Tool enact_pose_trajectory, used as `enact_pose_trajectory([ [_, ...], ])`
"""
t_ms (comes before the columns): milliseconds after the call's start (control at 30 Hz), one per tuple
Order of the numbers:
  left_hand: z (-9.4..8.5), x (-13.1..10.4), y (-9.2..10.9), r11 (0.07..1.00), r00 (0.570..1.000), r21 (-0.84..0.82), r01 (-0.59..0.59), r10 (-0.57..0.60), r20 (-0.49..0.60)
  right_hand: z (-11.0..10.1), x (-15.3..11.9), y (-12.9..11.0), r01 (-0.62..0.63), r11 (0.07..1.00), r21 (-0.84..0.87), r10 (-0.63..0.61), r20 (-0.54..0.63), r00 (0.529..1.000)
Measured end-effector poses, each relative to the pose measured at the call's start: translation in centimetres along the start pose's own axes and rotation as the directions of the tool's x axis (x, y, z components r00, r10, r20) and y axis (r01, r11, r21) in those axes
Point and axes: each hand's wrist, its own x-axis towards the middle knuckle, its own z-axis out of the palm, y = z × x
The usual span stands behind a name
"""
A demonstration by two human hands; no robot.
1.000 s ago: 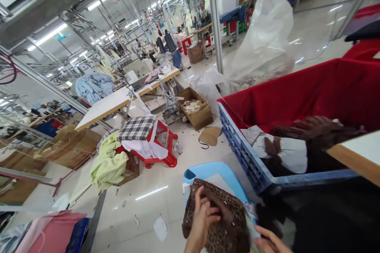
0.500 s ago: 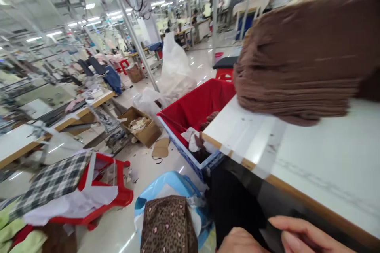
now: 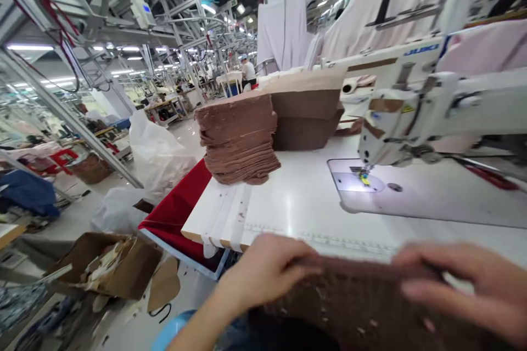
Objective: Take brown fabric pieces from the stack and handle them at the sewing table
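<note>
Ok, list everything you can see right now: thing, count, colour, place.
Flat brown fabric piece: one, brown, near table edge under both hands.
Stack of folded brown fabric pieces: one, brown, table's left end.
Taller brown fabric stack: one, brown, behind it.
White sewing machine: one, white, right on table.
White worktable: one.
Red-lined bin: one, left of table.
Open cardboard box: one, brown, floor left.
Clear plastic bag: one, floor.
Left hand: on fabric.
Right hand: on fabric, blurred.
</note>
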Motion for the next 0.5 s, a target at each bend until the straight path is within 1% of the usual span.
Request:
enact_pose_trajectory([
  [33, -0.5, 1.8, -0.2, 1.0, 0.999, -0.002, 0.001, -0.002, -0.037, -1.6, 1.5, -0.8, 0.052, 0.998, -0.042, -0.054, -0.037, 0.998],
  [67, -0.8, 3.4, -0.7, 1.0, 0.995, 0.02, 0.023, -0.021, -0.101, -3.0, 2.9, -1.4, 0.118, 0.985, -0.125, -0.138, -0.159, 0.978],
  [100, -0.9, 4.9, -1.5, 0.994, 0.983, 0.073, 0.077, -0.063, -0.174, -3.9, 4.2, -1.8, 0.126, 0.98, -0.156, -0.163, -0.252, 0.954],
  [133, -0.9, 6.1, -2.5, 0.981, 0.959, 0.108, 0.159, -0.128, -0.255, -4.4, 5.2, -1.9, 0.133, 0.974, -0.182, -0.184, -0.304, 0.935],
  [167, -0.8, 7.0, -3.7, 0.967, 0.937, 0.124, 0.222, -0.176, -0.302, -4.5, 5.7, -1.7, 0.137, 0.97, -0.202, -0.202, -0.346, 0.916],
  [200, -0.7, 7.5, -4.8, 0.951, 0.914, 0.138, 0.279, -0.219, -0.34, -4.2, 5.7, -1.2, 0.151, 0.966, -0.208, -0.22, -0.365, 0.905],
  [267, -0.6, 7.7, -6.6, 0.921, 0.879, 0.151, 0.359, -0.28, -0.386, -2.9, 4.6, 0.3, 0.233, 0.94, -0.248, -0.313, -0.359, 0.879],
  [300, -0.7, 7.4, -7.0, 0.907, 0.866, 0.163, 0.388, -0.298, -0.402, -2.0, 3.7, 1.2, 0.291, 0.913, -0.287, -0.381, -0.337, 0.861],
  [333, -0.9, 7.1, -7.2, 0.893, 0.853, 0.178, 0.414, -0.312, -0.419, -1.2, 2.7, 2.2, 0.342, 0.876, -0.339, -0.447, -0.305, 0.841],
  [400, -1.2, 6.5, -6.7, 0.865, 0.834, 0.229, 0.446, -0.309, -0.457, -0.1, 1.3, 3.9, 0.402, 0.79, -0.462, -0.543, -0.225, 0.809],
  [433, -1.4, 6.4, -6.2, 0.853, 0.842, 0.289, 0.434, -0.27, -0.466, 0.2, 1.0, 4.6, 0.412, 0.75, -0.518, -0.567, -0.181, 0.804],
  [467, -1.4, 6.5, -5.7, 0.844, 0.872, 0.373, 0.385, -0.201, -0.446, 0.3, 1.0, 5.2, 0.42, 0.707, -0.57, -0.59, -0.147, 0.794],
  [500, -1.3, 6.7, -5.2, 0.837, 0.919, 0.464, 0.29, -0.107, -0.38, 0.3, 1.3, 5.6, 0.43, 0.66, -0.616, -0.618, -0.12, 0.777],
])
